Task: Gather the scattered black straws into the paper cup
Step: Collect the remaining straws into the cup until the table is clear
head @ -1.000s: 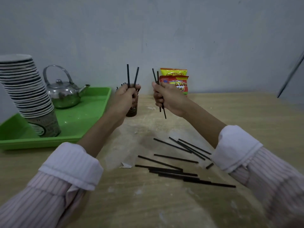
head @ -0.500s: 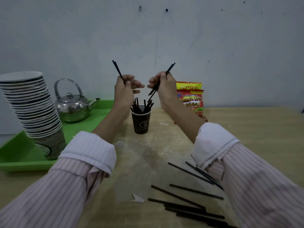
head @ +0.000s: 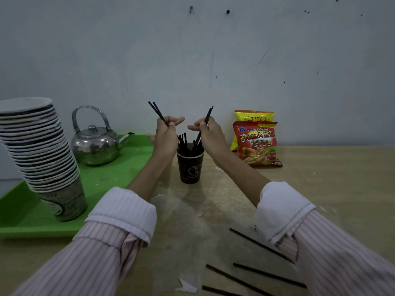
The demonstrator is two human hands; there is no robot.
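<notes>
Dead centre on the wooden table (head: 320, 189), the dark paper cup (head: 190, 167) stands upright, a clutch of black straws (head: 183, 142) poking out of its mouth. Just above its rim, both hands are up. The left hand (head: 165, 135) sits at the cup's eleven o'clock, fingers pinched tight round two straws (head: 157, 111) whose upper ends lean away toward ten o'clock. The right hand (head: 210, 133) is at one o'clock, fingers closed on another couple of straws (head: 206, 120), tops tilting toward one o'clock and lower ends angling down into the cup's opening. The forefingers point at each other, close but not touching.

Down at five o'clock from the cup, near the bottom edge, loose straws (head: 256, 244) lie flat on the wood, partly under the right sleeve (head: 284, 212). A torn scrap of paper (head: 188, 286) lies at six o'clock.

Out to nine o'clock, a green tray (head: 102, 180) carries a metal kettle (head: 95, 146) and a tall, leaning stack of paper cups (head: 40, 150). At three o'clock, two snack bags (head: 257, 144) lean against the grey wall (head: 192, 60), the red one in front of the yellow.
</notes>
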